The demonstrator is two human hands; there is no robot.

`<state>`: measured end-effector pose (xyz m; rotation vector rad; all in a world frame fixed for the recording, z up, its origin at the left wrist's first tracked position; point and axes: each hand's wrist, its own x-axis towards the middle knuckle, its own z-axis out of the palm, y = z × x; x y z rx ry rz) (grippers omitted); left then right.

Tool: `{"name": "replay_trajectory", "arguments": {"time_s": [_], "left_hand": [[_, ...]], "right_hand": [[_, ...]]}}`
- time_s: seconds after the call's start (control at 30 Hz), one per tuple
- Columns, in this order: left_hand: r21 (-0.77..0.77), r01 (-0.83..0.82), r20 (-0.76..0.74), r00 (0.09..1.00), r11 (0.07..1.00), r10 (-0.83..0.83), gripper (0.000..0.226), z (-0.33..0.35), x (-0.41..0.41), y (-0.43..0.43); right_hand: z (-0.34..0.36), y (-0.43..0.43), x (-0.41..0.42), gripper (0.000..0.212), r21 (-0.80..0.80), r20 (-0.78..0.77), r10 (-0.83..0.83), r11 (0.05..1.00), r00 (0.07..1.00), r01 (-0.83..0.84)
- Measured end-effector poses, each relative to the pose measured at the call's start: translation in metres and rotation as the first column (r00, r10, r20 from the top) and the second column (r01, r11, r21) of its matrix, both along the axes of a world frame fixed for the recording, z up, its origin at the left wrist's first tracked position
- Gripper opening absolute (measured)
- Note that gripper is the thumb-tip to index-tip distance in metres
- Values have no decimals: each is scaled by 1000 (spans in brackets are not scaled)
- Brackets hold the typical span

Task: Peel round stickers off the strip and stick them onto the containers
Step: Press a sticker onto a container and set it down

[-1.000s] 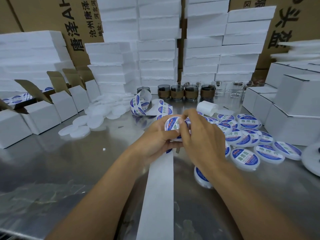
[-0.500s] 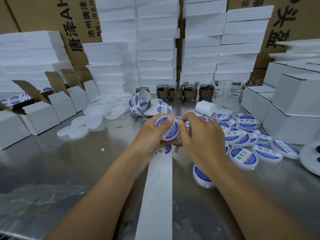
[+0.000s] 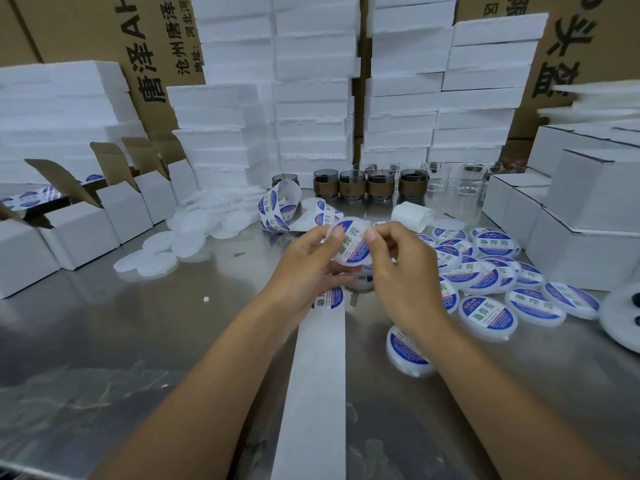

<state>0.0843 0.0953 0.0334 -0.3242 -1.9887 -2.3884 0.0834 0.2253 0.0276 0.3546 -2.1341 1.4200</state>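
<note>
Left hand [image 3: 308, 268] and right hand [image 3: 405, 275] both closed on one round container [image 3: 351, 245], lifted clear of the steel table [image 3: 104, 341]; left fingers curl under it, thumb on the sticker's near edge; right thumb and forefinger pinch the opposite rim, likely steadying it so the label can be smoothed flat; the sticker [image 3: 356, 237] sits on its face, blue border, green characters 助焊膏, with red small print too fine to read; just below the left hand the strip [image 3: 318, 375] runs toward the viewer, bare backing except one sticker [image 3: 330, 299] at its top, handy for the next peel; the unused coil [image 3: 277, 209] loops beyond the hands; labelled containers [image 3: 485, 275] pile to the right, unlabelled white discs [image 3: 187, 244] wait to the left, a sensible in-and-out flow; behind, foam blocks [image 3: 311, 98] stack against cartons [image 3: 156, 46] printed 唐泽 and 沧州唐泽, another reading 头盔
</note>
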Motion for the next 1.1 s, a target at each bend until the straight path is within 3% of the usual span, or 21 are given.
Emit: {"name": "replay_trajectory", "arguments": {"time_s": [0.1,0.27,0.43,0.6,0.77,0.97,1.1], "left_hand": [[-70,-76,-31,997,995,74,17,-1,-1,-2],[-52,-97,-62,994,994,94,16,-1,-2,-2],[-57,-67,-75,995,996,63,42,-2,-1,0],[-50,-80,-63,995,996,77,30,-3,-3,-1],[-64,-81,-63,995,995,77,47,-3,-2,2],[-33,-99,-79,992,995,96,30,-5,-2,0],[-18,-142,-48,989,990,141,26,-6,-3,-1]], "right_hand": [[1,1,0,11,-44,2,-2,999,1000,3],[1,-1,2,7,-32,38,61,998,997,-60],[4,0,2,10,-145,40,76,987,996,-69],[7,-1,5,13,-233,51,92,969,994,-78],[7,0,5,10,-231,66,60,972,996,-44],[8,1,5,15,-207,95,156,969,983,-134],[7,5,1,18,-181,82,106,979,991,-89]]}}
